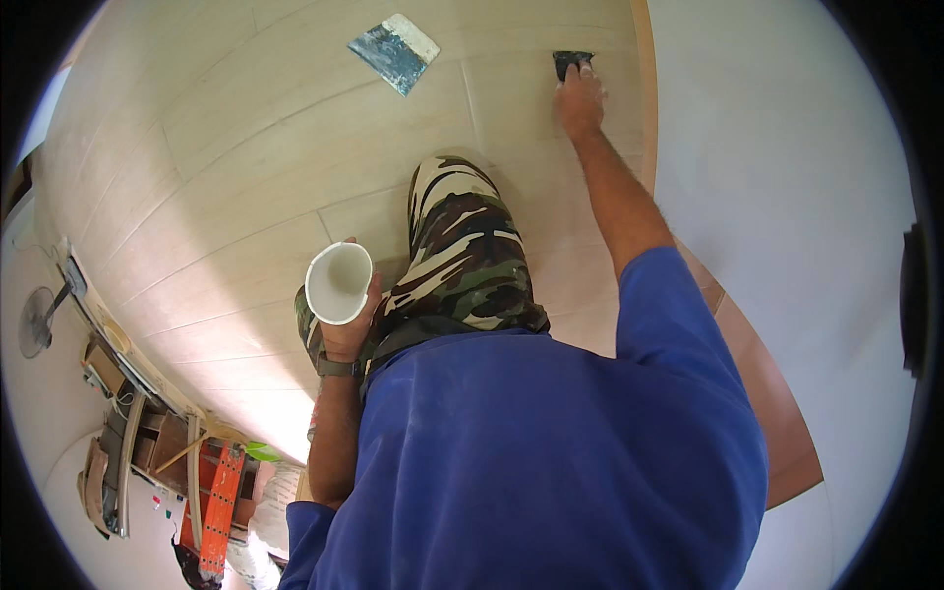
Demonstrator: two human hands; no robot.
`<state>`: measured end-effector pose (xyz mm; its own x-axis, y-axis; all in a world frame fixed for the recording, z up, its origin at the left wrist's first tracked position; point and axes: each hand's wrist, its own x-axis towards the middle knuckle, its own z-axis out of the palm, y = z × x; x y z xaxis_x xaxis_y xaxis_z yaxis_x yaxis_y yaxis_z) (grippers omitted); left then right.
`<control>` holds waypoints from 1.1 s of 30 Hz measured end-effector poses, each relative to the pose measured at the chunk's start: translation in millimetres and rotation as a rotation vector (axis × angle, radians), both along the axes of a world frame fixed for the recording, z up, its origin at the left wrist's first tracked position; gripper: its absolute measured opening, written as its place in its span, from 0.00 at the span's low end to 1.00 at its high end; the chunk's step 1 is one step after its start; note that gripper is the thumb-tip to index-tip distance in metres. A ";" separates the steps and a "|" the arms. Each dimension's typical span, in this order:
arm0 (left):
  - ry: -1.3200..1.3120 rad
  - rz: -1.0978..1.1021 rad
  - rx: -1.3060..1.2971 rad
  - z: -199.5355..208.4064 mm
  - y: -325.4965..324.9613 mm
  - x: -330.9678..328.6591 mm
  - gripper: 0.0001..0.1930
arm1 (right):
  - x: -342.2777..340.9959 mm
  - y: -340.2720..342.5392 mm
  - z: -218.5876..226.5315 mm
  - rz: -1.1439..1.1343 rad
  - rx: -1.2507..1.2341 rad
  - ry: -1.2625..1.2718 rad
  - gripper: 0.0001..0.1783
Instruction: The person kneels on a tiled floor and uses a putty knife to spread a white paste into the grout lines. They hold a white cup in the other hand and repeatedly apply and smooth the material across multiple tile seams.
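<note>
I see the left hand (348,335) curl its fingers around a white cup (340,283). The right hand's (581,97) fingers pinch a small black tool (568,62) down by the floor (265,157).

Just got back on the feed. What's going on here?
A person in a blue shirt and camouflage trousers is down low on a tiled floor. The left hand holds a white cup, its open mouth facing the camera. The right hand, arm stretched out, grips a small black tool at the floor, close to the white wall. A wide scraper with a smeared bluish part lies on the tiles, untouched by either hand.
</note>
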<state>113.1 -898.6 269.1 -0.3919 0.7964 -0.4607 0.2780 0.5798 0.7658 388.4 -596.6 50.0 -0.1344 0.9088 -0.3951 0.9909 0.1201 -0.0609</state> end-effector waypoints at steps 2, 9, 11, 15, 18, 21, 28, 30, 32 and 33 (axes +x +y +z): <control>0.021 -0.019 0.009 -1.1 1.3 -0.2 0.23 | 1.8 -7.2 -9.6 0.021 0.040 0.094 0.32; -0.040 0.028 -0.054 4.4 11.3 6.6 0.24 | -36.1 -62.7 -8.3 0.199 0.040 0.083 0.35; -0.028 0.002 -0.036 -1.7 10.2 6.4 0.24 | -36.9 -65.9 -5.4 0.304 -0.022 -0.002 0.36; 0.028 -0.072 0.010 -0.8 15.5 8.6 0.23 | 10.1 -17.0 -20.7 0.172 0.034 -0.063 0.37; -0.059 0.043 0.023 -2.9 12.5 8.5 0.23 | 5.0 10.0 -7.0 0.035 0.075 0.016 0.36; 0.005 0.015 -0.006 1.2 15.7 7.9 0.23 | -24.0 -41.2 8.9 0.300 -0.210 -0.060 0.36; -0.058 0.023 0.048 -0.4 10.8 8.4 0.24 | -1.9 17.3 6.7 -0.037 -0.076 0.031 0.33; -0.023 0.013 0.053 -2.9 6.0 4.7 0.24 | -19.9 -20.8 -2.3 0.148 -0.144 -0.097 0.34; -0.008 0.023 0.051 -1.6 5.7 4.2 0.24 | -20.5 -56.7 -4.8 0.375 -0.161 -0.071 0.35; -0.018 0.024 0.045 0.4 6.3 4.0 0.24 | -14.2 -75.4 -2.8 0.493 -0.146 0.016 0.36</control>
